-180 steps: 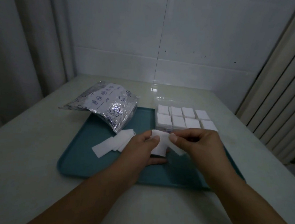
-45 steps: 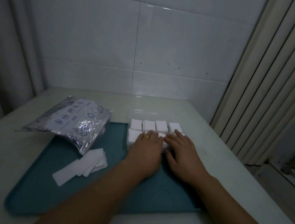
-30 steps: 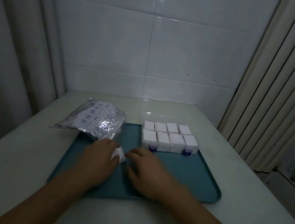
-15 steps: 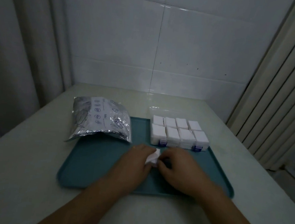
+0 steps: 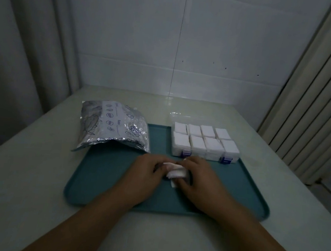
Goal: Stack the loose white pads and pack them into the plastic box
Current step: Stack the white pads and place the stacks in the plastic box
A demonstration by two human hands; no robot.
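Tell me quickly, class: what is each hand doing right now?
Left hand: fingers curled, gripping the small stack of white pads.
Right hand: also gripping the same stack, from the other side.

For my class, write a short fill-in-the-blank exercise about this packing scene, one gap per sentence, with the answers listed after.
1. Both hands, the left hand and the right hand, hold a small bunch of white pads over the teal ____.
2. The plastic box shows ____ compartments, all with pads in them.
3. The silver foil bag lies to the ____ of the box.
4. The box's two latches are coloured ____.

Answers: tray; eight; left; blue
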